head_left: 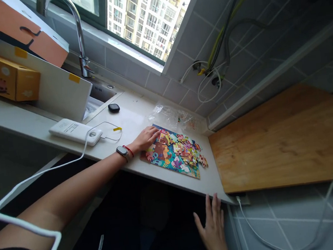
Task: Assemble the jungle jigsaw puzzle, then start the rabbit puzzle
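A colourful jigsaw puzzle board (161,161) lies on the white counter, with a heap of loose puzzle pieces (186,148) on its upper and right part. A few of these pieces stick out past the board's right edge. My left hand (146,138), with a watch and a red cord on the wrist, rests at the board's upper left corner. Its fingers lie stretched out over the edge, gripping nothing that I can see. Below the counter's front edge, my right hand (213,228) is held with its fingers spread, away from the board and with nothing in it.
Behind the board lies a clear plastic wrapper (168,115). To the left are a white power bank (75,130) with a cable, a small black case (114,108), boxes (27,85) and a sink with a tap (80,39). A wooden panel (274,142) borders the right side.
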### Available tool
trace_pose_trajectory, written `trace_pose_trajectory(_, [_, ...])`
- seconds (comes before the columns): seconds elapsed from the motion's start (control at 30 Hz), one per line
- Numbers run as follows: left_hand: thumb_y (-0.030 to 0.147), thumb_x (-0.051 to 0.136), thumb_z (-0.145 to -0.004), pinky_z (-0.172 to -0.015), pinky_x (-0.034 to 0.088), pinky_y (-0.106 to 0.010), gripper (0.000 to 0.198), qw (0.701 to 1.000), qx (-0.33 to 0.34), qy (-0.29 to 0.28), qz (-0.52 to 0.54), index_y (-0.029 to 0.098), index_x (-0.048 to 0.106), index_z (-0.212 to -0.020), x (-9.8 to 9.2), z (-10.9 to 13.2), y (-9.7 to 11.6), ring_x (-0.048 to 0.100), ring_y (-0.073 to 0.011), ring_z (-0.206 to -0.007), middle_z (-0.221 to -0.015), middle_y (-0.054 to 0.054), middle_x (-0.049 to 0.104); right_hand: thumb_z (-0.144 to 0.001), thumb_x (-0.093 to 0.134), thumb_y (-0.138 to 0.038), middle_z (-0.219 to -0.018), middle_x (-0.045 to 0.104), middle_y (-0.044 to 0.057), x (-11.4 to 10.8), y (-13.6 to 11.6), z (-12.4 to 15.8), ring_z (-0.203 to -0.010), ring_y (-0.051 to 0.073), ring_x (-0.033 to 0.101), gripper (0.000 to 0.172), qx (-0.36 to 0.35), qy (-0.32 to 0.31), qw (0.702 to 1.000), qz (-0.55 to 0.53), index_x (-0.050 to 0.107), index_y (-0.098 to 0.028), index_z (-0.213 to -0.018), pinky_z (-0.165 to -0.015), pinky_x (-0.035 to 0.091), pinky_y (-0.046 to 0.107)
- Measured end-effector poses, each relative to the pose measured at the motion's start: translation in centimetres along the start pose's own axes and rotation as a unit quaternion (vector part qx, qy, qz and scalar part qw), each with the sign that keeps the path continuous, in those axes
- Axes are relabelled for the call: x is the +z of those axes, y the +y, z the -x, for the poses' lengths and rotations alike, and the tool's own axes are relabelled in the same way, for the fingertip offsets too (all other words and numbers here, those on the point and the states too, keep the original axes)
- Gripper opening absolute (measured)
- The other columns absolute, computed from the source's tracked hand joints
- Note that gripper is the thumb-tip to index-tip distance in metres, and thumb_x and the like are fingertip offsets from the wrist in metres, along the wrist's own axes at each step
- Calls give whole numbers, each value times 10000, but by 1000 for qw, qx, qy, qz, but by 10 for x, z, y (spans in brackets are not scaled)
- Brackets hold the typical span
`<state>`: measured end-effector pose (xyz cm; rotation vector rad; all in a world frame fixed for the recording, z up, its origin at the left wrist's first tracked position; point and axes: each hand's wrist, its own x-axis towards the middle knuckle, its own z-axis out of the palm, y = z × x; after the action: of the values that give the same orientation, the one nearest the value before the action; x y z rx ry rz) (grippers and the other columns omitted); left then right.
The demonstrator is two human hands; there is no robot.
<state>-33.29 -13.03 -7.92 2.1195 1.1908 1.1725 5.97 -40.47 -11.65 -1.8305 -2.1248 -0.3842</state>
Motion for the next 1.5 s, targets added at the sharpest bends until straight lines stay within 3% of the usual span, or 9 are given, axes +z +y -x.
trace_pose_trajectory(0.23, [442, 365, -1087, -1157, 455, -466, 418, 998, 49, 1, -33, 210, 710, -1128, 1, 42, 18, 598, -294, -1282, -1242, -117, 712, -1016, 486, -390, -1754, -197, 209, 46, -24, 13, -1597, 526, 98, 958, 29, -30, 997, 70, -194, -279, -1682, -1154, 338, 786])
trace_pose_trajectory(0.43, [473, 415, -1089, -1153, 468, -512, 403, 992, 60, -7, -108, 198, 686, -1201, 10, 73, 32, 576, -326, -1335, -1370, -143, 657, -939, 679, -385, -1649, -327, 333, 70, -20, 6, -1582, 534, -53, 1286, 82, -158, 981, 75, -430, -186, -1557, -1189, 251, 769])
trace_pose_trajectory(0.57, [504, 499, -1064, -1155, 468, -518, 391, 986, 77, -27, -142, 215, 651, -1279, 17, 78, 39, 538, -340, -1401, -1435, -137, 628, -931, 695, -396, -1676, -291, 310, 73, -18, 2, -1575, 526, -90, 1271, 102, -205, 973, 26, -368, -201, -1600, -1187, 247, 774])
trace_pose_trajectory(0.8, [457, 570, -1006, -1140, 485, -554, 323, 989, 54, -8, -139, 233, 659, -1221, 16, 76, 42, 578, -352, -1348, -1370, -141, 653, -902, 669, -231, -1672, -402, 148, 46, -23, 3, -1618, 432, -99, 1247, 90, -166, 982, -21, -372, -335, -1579, -1254, 246, 665])
trace_pose_trajectory(0.97, [397, 580, -968, -1108, 516, -552, 300, 987, 48, 0, -153, 221, 645, -1202, 15, 76, 40, 606, -354, -1308, -1329, -156, 659, -940, 572, -196, -1784, -122, 130, 21, -21, 6, -1642, 409, 81, 893, 91, -141, 984, -60, 144, -318, -1714, -1246, 263, 682])
trace_pose_trajectory(1.07, [367, 559, -962, -1136, 502, -531, 319, 988, 39, 11, -151, 213, 619, -1234, 14, 74, 34, 588, -336, -1346, -1355, -151, 648, -960, 473, -139, -1757, 264, 138, 4, -22, -8, -1621, 373, 249, 662, 78, -91, 990, -76, 458, -249, -1612, -1239, 306, 667])
trace_pose_trajectory(1.17, [325, 457, -1007, -1111, 519, -521, 309, 988, 14, 34, -150, 203, 586, -1259, 12, 73, 27, 620, -307, -1290, -1302, -150, 659, -989, 480, -170, -1510, 627, 130, -14, -23, -39, -1508, 345, 469, 446, 3, -35, 993, -111, 699, -225, -1373, -1231, 363, 601])
trace_pose_trajectory(1.3, [279, 350, -1051, -1089, 519, -548, 315, 986, -17, 61, -154, 196, 581, -1249, 12, 73, 23, 643, -301, -1213, -1233, -161, 666, -973, 548, -172, -1316, 724, 141, -28, -27, -93, -1287, 313, 635, 345, -96, 1, 984, -152, 758, -215, -1243, -1152, 455, 536])
trace_pose_trajectory(1.5, [331, 420, -1051, -1163, 433, -639, 335, 983, -32, 64, -170, 199, 599, -1302, 21, 71, 21, 528, -360, -1388, -1323, -183, 642, -939, 610, -169, -1360, 685, 167, -14, -43, -156, -1300, 329, 601, 345, -197, -51, 972, -122, 745, -193, -1255, -1107, 471, 504])
